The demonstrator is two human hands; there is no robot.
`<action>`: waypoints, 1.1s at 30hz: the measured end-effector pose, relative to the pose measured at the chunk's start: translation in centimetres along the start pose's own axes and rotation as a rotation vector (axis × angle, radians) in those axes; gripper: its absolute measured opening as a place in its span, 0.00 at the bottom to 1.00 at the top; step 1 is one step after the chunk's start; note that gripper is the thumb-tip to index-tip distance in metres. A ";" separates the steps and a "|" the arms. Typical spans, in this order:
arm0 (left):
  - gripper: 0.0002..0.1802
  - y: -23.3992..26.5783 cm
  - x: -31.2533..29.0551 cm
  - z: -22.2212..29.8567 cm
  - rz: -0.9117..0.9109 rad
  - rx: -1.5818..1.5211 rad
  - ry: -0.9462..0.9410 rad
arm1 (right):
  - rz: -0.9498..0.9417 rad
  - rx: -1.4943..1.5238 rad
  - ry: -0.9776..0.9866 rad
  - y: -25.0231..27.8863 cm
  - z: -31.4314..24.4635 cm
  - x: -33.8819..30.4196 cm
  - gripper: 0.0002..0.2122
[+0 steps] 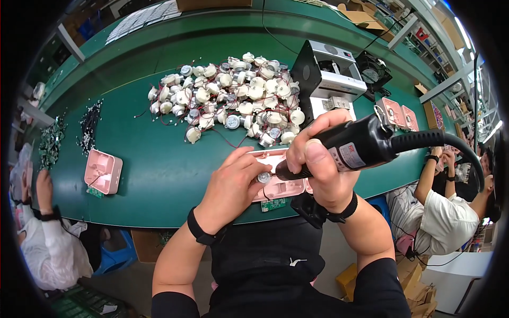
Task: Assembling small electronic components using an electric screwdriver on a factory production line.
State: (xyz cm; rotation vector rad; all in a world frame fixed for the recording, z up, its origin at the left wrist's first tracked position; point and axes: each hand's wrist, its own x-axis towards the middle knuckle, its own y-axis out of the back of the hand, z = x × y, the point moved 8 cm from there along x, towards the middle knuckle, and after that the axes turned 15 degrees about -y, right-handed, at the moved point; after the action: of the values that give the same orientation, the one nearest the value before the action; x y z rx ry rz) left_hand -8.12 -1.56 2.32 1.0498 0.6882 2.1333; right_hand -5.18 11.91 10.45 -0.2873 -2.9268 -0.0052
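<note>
My right hand is wrapped round a black electric screwdriver, its cable running off to the right. The tool's tip points left, into a pink plastic housing on the table just in front of me. My left hand reaches over the housing's left end, and its bent fingers grip a small round metal motor there. Close to the screwdriver's tip, the fine detail is too small to make out. A green circuit board sticks out from the housing's near edge.
Beyond my hands lies a heap of white motor units with red and black wires. A black-and-white machine stands right of it. Other pink housings sit left and right. Co-workers work on both sides of the green table.
</note>
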 end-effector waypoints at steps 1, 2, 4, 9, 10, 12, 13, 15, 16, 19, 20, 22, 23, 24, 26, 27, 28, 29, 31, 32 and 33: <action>0.16 0.0 0.1 0.0 -0.004 0.002 -0.003 | -0.009 0.017 -0.005 -0.1 0.0 0.0 0.14; 0.16 0.0 0.1 -0.1 -0.005 -0.002 -0.001 | -0.018 0.033 -0.010 -0.2 0.0 0.0 0.14; 0.16 0.2 0.3 0.0 0.012 0.007 -0.010 | -0.024 0.049 -0.019 -0.2 -0.1 0.1 0.14; 0.17 0.1 0.1 -0.2 0.038 0.019 -0.011 | -0.121 -0.020 -0.027 -1.3 0.2 0.1 0.14; 0.17 0.1 0.0 -0.2 0.034 0.019 -0.009 | -0.136 -0.027 -0.030 -1.5 0.3 0.0 0.15; 0.17 0.1 0.3 0.1 0.039 0.025 -0.011 | -0.143 -0.038 -0.031 -1.6 0.2 0.0 0.15; 0.17 0.1 0.4 0.3 0.041 0.029 -0.012 | -0.127 -0.028 -0.037 -1.6 0.1 0.0 0.15; 0.17 0.1 0.6 0.5 0.041 0.025 -0.007 | -0.096 -0.009 -0.047 -1.4 -0.1 -0.1 0.15; 0.17 0.2 0.6 0.5 0.040 0.024 0.001 | -0.090 -0.009 -0.042 -1.4 -0.2 0.0 0.15; 0.19 0.1 0.3 0.3 0.018 0.019 -0.012 | -0.021 -0.044 -0.035 -0.7 -0.3 0.4 0.13; 0.20 0.0 0.0 0.2 -0.003 0.015 -0.024 | -0.015 -0.051 -0.029 -0.3 -0.9 0.2 0.13; 0.22 0.3 0.2 -0.1 -0.003 0.012 -0.051 | 0.014 0.214 0.022 2.5 -2.5 0.1 0.09; 0.27 0.9 0.3 0.2 0.021 -0.004 -0.042 | 0.072 0.179 0.085 4.2 -4.1 0.1 0.09; 0.32 1.6 0.0 0.5 0.046 -0.013 -0.025 | 0.123 0.151 0.146 5.7 -5.5 0.4 0.08; 0.36 2.4 -0.7 0.6 0.073 -0.026 -0.015 | 0.212 0.090 0.206 8.9 -6.8 1.8 0.08; 0.43 2.5 -1.3 0.3 0.064 -0.083 0.027 | 0.215 0.085 0.212 10.1 -7.0 2.6 0.08; 0.49 2.4 -1.8 -0.1 0.052 -0.140 0.068 | 0.236 0.058 0.237 11.3 -7.2 3.4 0.07; 0.56 2.3 -2.1 -0.4 0.040 -0.197 0.109 | 0.257 0.032 0.262 12.0 -7.4 3.9 0.07; 0.58 1.9 -2.5 -0.3 0.015 -0.196 0.115 | 0.290 0.028 0.257 12.7 -7.3 5.0 0.07; 0.61 1.5 -2.7 -0.5 -0.011 -0.196 0.128 | 0.320 0.026 0.246 13.0 -7.1 5.5 0.07; 0.63 1.0 -2.8 -0.7 -0.037 -0.195 0.141 | 0.350 0.024 0.235 13.4 -6.9 5.9 0.07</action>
State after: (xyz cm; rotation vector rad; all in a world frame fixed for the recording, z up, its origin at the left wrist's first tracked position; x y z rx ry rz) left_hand -7.68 -4.45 1.32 0.7832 0.5461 2.2065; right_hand -6.91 25.99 18.14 -0.7371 -2.6060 0.0451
